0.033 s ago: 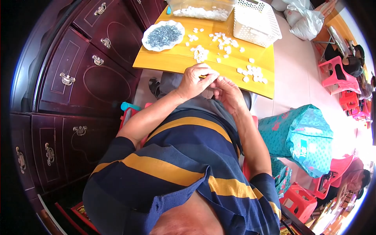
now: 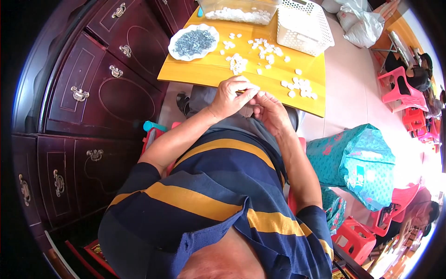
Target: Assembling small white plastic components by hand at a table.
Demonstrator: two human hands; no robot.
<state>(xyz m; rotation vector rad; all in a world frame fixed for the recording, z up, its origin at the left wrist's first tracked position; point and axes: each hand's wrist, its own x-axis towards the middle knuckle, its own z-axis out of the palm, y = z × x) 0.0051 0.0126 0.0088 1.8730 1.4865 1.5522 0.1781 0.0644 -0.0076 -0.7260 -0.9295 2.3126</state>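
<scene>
Both hands meet at the near edge of the yellow table (image 2: 195, 76), fingertips pinched together. My left hand (image 2: 231, 94) has its thumb and forefinger closed toward the right hand's fingers. My right hand (image 2: 272, 111) is closed too, thumb against forefinger. Whatever they hold is too small or hidden to make out. Just beyond the left hand lies a cluster of small white plastic pieces (image 2: 237, 63). More loose white pieces (image 2: 265, 48) are scattered farther back, and another group (image 2: 299, 87) lies to the right. A white scalloped dish (image 2: 190, 57) holds many small dark metallic-looking pieces (image 2: 194, 43).
At the table's back stand a clear bin (image 2: 239, 5) of white pieces and a white perforated basket (image 2: 306, 44). Dark wooden drawers (image 2: 102, 88) rise close on the left. A teal bag (image 2: 344, 158), red stools (image 2: 355, 239) and seated people are on the right.
</scene>
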